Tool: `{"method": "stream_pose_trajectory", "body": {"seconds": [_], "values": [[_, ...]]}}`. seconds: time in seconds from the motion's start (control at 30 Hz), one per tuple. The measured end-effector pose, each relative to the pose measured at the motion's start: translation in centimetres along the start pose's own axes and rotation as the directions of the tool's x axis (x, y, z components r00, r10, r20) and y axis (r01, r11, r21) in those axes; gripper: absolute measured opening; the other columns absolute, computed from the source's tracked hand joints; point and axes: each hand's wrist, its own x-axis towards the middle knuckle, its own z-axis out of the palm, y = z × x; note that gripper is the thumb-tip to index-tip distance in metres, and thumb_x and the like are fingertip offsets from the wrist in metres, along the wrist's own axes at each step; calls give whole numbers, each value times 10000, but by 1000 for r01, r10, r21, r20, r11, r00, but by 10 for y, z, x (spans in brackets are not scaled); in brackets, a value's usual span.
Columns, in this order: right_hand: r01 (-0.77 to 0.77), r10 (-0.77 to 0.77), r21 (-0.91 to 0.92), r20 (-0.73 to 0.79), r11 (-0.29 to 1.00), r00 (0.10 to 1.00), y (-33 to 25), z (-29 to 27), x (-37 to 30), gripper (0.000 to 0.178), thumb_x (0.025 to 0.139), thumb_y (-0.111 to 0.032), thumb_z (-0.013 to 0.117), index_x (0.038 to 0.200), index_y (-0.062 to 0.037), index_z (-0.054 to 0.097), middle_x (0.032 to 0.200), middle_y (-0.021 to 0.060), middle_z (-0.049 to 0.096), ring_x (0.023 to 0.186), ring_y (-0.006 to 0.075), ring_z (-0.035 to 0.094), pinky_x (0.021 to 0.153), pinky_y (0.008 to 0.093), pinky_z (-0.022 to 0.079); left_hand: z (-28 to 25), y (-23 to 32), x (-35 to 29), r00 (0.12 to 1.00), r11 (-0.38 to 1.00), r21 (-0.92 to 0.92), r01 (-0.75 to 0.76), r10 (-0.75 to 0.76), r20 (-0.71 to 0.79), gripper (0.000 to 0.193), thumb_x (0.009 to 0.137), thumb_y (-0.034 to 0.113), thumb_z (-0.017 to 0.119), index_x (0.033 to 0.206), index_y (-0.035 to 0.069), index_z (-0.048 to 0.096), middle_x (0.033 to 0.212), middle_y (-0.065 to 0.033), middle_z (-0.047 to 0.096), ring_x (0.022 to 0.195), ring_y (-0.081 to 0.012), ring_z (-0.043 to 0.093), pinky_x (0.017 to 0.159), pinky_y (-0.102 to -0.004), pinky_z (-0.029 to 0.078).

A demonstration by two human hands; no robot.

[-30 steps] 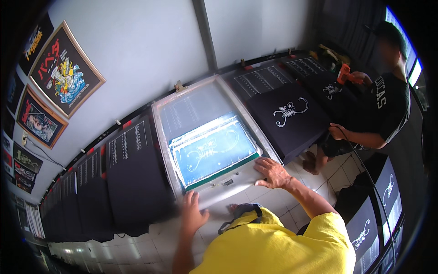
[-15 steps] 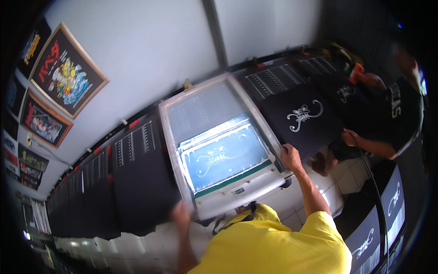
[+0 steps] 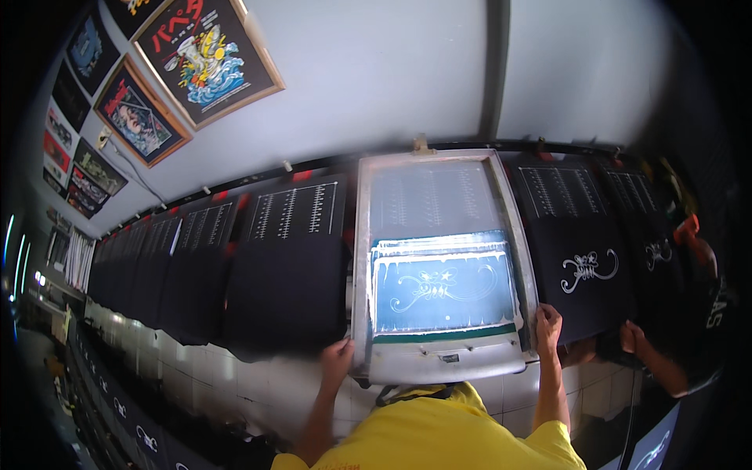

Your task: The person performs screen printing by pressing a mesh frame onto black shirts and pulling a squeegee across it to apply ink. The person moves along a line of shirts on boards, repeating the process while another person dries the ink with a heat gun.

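A screen-printing frame (image 3: 363,227) lies over a black board in the row before me. White ink streaks ring its blue stencil area (image 3: 478,305), which bears a scroll-and-star design. Curled at the frame's lower left side is my left hand (image 3: 336,362), closed, with the fingertips on the edge. My right hand (image 3: 547,325) is closed on the right edge, a little higher up. Beside it on the right is a black fabric piece (image 3: 568,235) with a white scroll print. To the left lies a plain black fabric piece (image 3: 286,290).
More black pieces (image 3: 196,270) run leftward along the rail (image 3: 258,174). A co-worker's hand (image 3: 633,338) is close by on the right. Framed pictures (image 3: 141,110) hang on the wall. Behind me, at lower left, lie printed dark pieces (image 3: 117,403).
The view has turned to the right, so the frame sits more upright in it. My left hand, blurred before, has come onto the frame's left edge. My right hand stays at the right edge.
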Motion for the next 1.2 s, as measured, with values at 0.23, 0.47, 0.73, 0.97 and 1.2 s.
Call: {"method": "stream_pose_trajectory", "body": {"seconds": [0.23,0.47,0.73,0.97,1.2], "values": [[27,-28,20,22,999,999,-10,5,0,225,905,-138,570,976,47,678,741,41,600,678,113,509,637,281,418,1,2,7,1000,998,-67,-6,5,-11,336,906,216,683,1096,-61,691,866,-156,737,766,-123,671,696,-273,511],[65,-77,130,92,989,993,-16,11,15,245,895,-150,516,826,58,627,642,-1,514,591,90,454,524,297,360,16,-9,9,998,986,-159,41,-48,-40,307,920,216,657,1046,-61,687,859,-155,719,765,-171,680,693,-309,518],[129,-142,154,73,980,987,30,1,32,253,906,-169,532,769,22,627,613,-55,457,544,46,386,479,253,275,27,13,-3,981,988,-145,-50,21,-194,278,931,213,637,1039,-38,690,868,-158,662,769,-243,661,700,-329,506],[145,-167,180,113,973,979,14,-1,18,306,912,-167,533,1005,76,694,684,-33,541,596,56,431,519,253,328,27,5,-11,972,971,-230,-60,4,-236,264,940,195,632,1046,-41,689,860,-147,658,765,-220,651,693,-320,500],[26,-60,262,122,965,991,13,13,23,267,850,-90,579,1017,80,700,750,-2,618,651,73,509,580,237,409,38,-11,-12,952,998,-52,-39,21,-306,261,943,170,626,1060,-56,684,856,-129,675,778,-182,645,706,-308,502]]}}
